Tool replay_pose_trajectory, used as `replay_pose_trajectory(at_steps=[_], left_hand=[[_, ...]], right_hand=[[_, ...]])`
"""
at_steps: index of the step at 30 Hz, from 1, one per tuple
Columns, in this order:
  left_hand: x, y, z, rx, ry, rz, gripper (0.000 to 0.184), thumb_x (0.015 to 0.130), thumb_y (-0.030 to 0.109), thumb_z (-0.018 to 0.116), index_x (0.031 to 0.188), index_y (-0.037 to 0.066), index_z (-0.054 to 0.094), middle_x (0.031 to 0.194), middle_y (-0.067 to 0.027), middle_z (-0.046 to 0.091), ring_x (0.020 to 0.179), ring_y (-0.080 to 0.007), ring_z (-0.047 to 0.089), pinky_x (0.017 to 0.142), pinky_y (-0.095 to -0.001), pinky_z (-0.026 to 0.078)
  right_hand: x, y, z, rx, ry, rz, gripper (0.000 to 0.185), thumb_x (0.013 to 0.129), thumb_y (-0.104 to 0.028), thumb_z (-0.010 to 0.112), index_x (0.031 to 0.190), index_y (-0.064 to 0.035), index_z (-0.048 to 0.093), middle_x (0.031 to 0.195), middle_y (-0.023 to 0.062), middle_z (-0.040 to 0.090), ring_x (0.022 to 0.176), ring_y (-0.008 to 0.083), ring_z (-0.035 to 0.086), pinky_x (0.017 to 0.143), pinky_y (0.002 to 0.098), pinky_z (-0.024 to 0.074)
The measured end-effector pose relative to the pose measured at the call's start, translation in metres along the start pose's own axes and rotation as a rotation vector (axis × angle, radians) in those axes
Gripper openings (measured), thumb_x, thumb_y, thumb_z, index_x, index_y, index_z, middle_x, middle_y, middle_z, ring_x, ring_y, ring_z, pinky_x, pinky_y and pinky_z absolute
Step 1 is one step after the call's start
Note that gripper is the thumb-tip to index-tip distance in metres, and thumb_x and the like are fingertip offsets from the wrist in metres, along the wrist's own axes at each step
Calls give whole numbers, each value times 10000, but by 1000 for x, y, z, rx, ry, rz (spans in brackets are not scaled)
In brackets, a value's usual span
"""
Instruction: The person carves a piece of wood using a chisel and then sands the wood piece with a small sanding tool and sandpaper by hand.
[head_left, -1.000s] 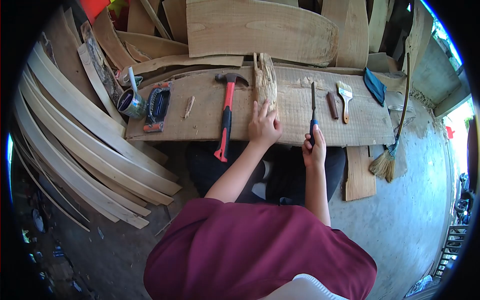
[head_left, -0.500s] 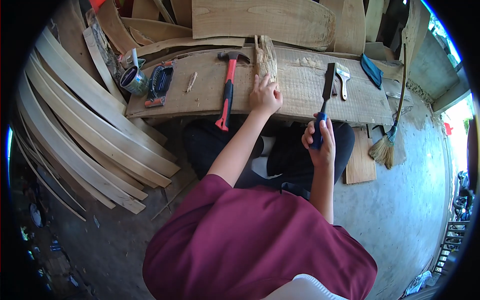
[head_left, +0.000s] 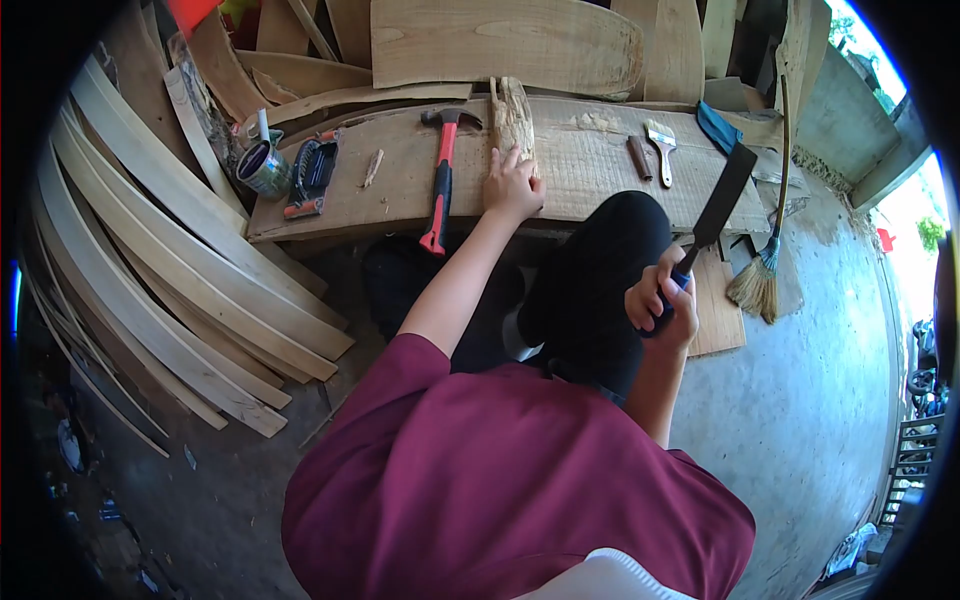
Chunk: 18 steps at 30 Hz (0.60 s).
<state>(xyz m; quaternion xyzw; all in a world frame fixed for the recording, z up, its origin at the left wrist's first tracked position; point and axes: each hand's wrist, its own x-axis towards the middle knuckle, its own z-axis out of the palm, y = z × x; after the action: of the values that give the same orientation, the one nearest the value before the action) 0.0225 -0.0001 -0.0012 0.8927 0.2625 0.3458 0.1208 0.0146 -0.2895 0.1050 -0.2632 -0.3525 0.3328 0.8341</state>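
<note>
My left hand (head_left: pixel 514 188) rests on the near end of a rough, weathered piece of wood (head_left: pixel 512 118), which lies across the wide plank (head_left: pixel 590 180). My right hand (head_left: pixel 664 300) is wrapped round the blue handle of a chisel (head_left: pixel 722 200), held off the plank at the right with its broad dark blade tilted up and to the right. Left of the wood piece lies a claw hammer (head_left: pixel 441 180) with a red and black handle. A brush (head_left: pixel 661 150) and a small brown wooden piece (head_left: pixel 640 158) lie on the plank's right part.
At the plank's left are a can (head_left: pixel 264 170), a black and orange tool (head_left: pixel 312 176) and a wood chip (head_left: pixel 373 168). Curved boards (head_left: pixel 190 260) fill the left side. A blue cloth (head_left: pixel 717 128) and a broom (head_left: pixel 757 284) are at the right. My raised knee (head_left: pixel 628 225) overlaps the plank's edge.
My right hand has moved right with the chisel, whose blade now shows its broad face and leans right. My right knee has risen over the plank's edge. My left hand stays on the wood piece.
</note>
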Motion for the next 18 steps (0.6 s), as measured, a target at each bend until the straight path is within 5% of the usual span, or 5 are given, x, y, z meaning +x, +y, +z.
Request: replay_pose_trajectory(at_steps=[18], left_hand=[[-5,-27,-14,-72,-15,71,317,726,204,593,1010,148,721,1348,-118,527,1238,-485,440,995,-435,448]], right_hand=[[18,36,11,161,-48,136,163,898,-120,538,845,-73,391,540,21,403,368,90,349,362,242,310]])
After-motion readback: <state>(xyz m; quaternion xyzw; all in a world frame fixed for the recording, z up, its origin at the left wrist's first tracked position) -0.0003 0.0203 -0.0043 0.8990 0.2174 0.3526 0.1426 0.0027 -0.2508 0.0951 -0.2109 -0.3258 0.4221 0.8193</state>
